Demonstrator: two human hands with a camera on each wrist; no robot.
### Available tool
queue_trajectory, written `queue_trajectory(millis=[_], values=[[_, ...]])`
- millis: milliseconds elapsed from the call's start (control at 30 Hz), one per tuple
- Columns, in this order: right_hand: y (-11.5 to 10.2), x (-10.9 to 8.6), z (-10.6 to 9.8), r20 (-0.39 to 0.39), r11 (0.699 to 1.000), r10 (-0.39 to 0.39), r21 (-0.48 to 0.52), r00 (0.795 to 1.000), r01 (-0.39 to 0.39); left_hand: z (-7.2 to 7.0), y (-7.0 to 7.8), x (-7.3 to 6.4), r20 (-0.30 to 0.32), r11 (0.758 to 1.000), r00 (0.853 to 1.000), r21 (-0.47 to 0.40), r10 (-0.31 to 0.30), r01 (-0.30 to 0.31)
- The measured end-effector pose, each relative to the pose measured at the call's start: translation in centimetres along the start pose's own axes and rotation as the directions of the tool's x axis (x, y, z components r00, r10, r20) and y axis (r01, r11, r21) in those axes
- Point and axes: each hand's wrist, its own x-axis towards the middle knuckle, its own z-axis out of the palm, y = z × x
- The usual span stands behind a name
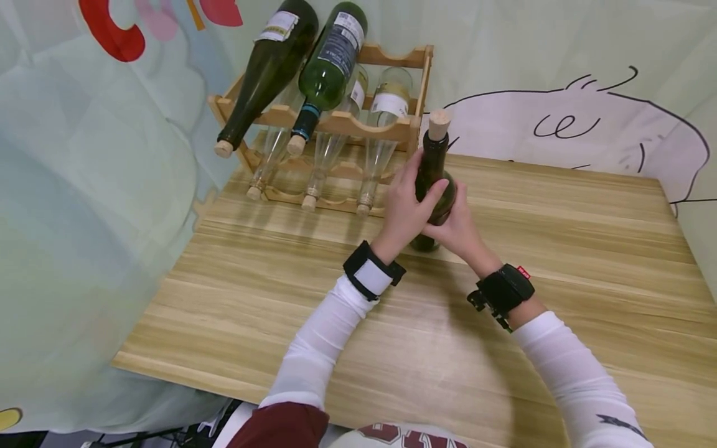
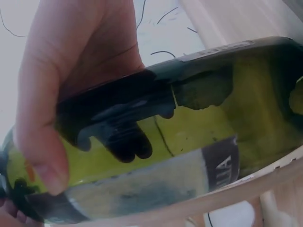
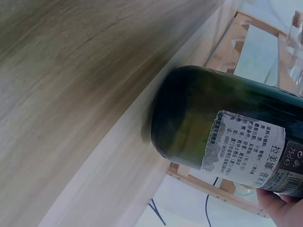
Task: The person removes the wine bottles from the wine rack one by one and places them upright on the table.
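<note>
And I've got the dark bottle (image 1: 434,160) right between both hands, my left hand (image 1: 406,205) wrapped round its left side, my right hand (image 1: 458,225) gripping from the right, cork (image 1: 439,124) uppermost, just right of the wooden rack (image 1: 400,129), over the tabletop (image 1: 560,249).

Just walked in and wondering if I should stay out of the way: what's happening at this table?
A person is holding a dark green bottle in both hands, the left hand and the right hand around its body, cork end up. Whether its base touches the table is hard to tell. To its left stands a wooden rack, with two green bottles on the upper tier and three clear bottles below, all corked.
</note>
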Motion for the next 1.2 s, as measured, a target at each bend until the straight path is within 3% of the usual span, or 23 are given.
queue_trajectory(millis=[200, 433, 833, 1200], values=[[0.5, 0.1, -0.5, -0.017, 0.996, 0.076, 0.049, 0.997, -0.075, 1.2, -0.2, 0.9, 0.026, 0.999, 0.999, -0.031, 0.029, -0.028], [0.8, 0.3, -0.7, -0.065, 0.988, 0.153, 0.006, 0.986, -0.153, 2.2, -0.8, 1.9, 0.060, 0.999, 0.998, -0.030, 0.030, -0.028], [0.4, 0.6, -0.9, -0.073, 0.985, 0.175, 0.015, 0.982, -0.174, 2.7, -1.0, 2.3, 0.039, 0.997, 0.998, -0.055, 0.047, -0.045], [1.4, 1.2, -1.0, -0.079, 0.985, 0.175, 0.005, 0.981, -0.175, 3.0, -1.2, 3.0, 0.058, 0.999, 0.998, -0.039, 0.020, -0.018]])
